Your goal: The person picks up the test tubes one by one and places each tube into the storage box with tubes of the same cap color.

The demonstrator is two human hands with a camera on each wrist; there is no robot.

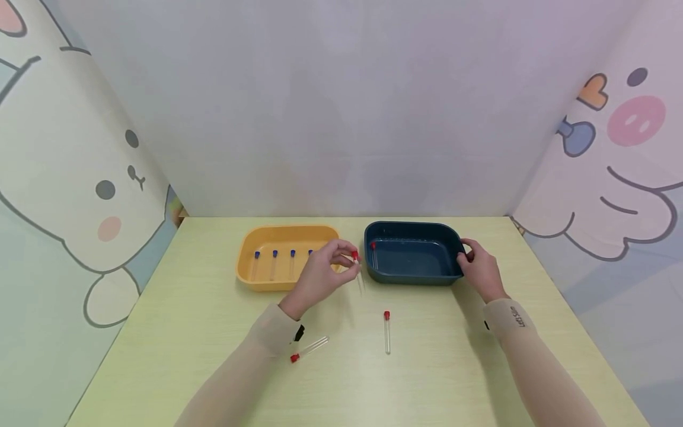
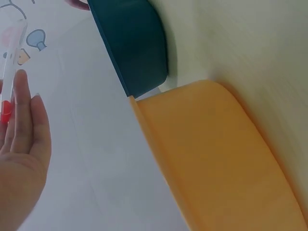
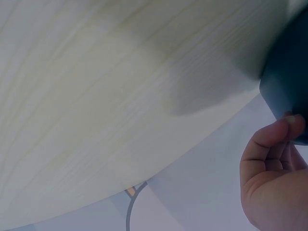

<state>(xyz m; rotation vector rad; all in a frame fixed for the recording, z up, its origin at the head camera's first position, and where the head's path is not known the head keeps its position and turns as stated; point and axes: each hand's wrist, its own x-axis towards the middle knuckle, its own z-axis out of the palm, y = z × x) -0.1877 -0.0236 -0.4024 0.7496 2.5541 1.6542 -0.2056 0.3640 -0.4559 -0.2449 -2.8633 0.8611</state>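
My left hand (image 1: 322, 270) pinches a red-capped test tube (image 1: 356, 257) by its cap end, the clear glass pointing down, between the two trays. In the left wrist view the same tube's red cap (image 2: 6, 111) shows beside the fingers. My right hand (image 1: 480, 270) grips the right end of the dark blue tray (image 1: 416, 279), thumb at its rim. Inside that tray, one red-capped tube (image 1: 374, 255) stands near the left wall. The yellow tray (image 1: 267, 286) holds several blue-capped tubes (image 1: 274, 264), partly hidden by my left hand.
Two red-capped tubes lie on the table nearer me: one tube (image 1: 387, 333) below the blue tray, and another tube (image 1: 309, 349) beside my left sleeve. A pale curtain (image 1: 341, 118) hangs behind the table, with cartoon-printed panels at both sides.
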